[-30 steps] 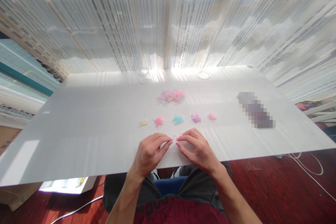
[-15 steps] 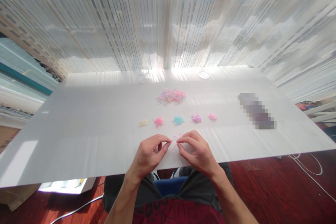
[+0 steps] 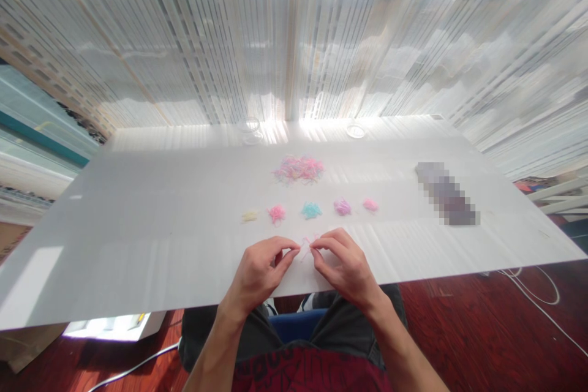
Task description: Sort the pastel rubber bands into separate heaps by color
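Note:
My left hand (image 3: 261, 266) pinches thumb and forefinger together just above the near part of the table. Facing it, my right hand (image 3: 345, 264) makes a similar pinch a short gap away. Whatever the fingertips hold is too small to make out. Thin pink strands (image 3: 305, 248) show between and just behind the fingertips. Beyond my hands runs a row of small piles of thin strands: pale yellow (image 3: 250, 215), bright pink (image 3: 276, 214), turquoise (image 3: 311, 210), purple (image 3: 342, 207) and light pink (image 3: 370, 204). Farther back lies a larger mixed-colour pile (image 3: 299, 169).
A clear jar (image 3: 250, 130) and a clear round lid (image 3: 355, 130) are at the back of the white table (image 3: 138, 220). A pixelated dark object (image 3: 448, 195) lies at the right. A striped sheer curtain (image 3: 206, 37) hangs behind. White cables (image 3: 535, 294) trail over the floor.
The view has shifted very slightly. Both hands keep their pinches in nearly the same place, and the piles look unchanged.

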`<state>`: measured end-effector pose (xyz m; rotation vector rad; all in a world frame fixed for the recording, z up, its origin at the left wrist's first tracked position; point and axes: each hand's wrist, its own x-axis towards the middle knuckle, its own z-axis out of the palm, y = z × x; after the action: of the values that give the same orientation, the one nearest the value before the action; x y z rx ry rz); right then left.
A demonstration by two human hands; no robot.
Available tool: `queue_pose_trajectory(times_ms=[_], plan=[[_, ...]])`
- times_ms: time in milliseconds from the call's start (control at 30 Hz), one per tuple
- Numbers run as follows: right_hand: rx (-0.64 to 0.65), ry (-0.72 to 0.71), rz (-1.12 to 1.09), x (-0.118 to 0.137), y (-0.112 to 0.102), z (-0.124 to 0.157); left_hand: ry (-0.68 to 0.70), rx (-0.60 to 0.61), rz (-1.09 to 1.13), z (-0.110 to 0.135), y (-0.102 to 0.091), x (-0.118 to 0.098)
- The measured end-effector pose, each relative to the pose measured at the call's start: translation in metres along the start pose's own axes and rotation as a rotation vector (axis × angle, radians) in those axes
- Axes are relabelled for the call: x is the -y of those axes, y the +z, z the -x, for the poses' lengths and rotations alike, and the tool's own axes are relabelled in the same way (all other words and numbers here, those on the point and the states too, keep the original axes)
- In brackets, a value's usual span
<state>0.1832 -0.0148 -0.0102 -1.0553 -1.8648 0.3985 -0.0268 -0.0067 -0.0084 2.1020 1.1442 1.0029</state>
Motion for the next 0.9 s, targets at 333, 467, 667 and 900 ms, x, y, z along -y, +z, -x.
queue_pose_trajectory(times_ms=[333,467,667,900], plan=[[-0.008,0.005,0.031,0.002,-0.002,0.0,-0.005,0.004,-0.031,0.0,-0.001,-0.001],[-0.094,0.083,0.104,-0.01,-0.029,-0.004,-0.01,-0.004,-0.048,0.0,0.0,-0.002],[-0.395,0.472,0.315,-0.061,-0.081,-0.012,0.011,-0.017,-0.095,-0.001,0.0,-0.004],[-0.349,0.577,0.354,-0.086,-0.089,-0.013,-0.008,-0.002,-0.09,-0.001,-0.001,-0.003]])
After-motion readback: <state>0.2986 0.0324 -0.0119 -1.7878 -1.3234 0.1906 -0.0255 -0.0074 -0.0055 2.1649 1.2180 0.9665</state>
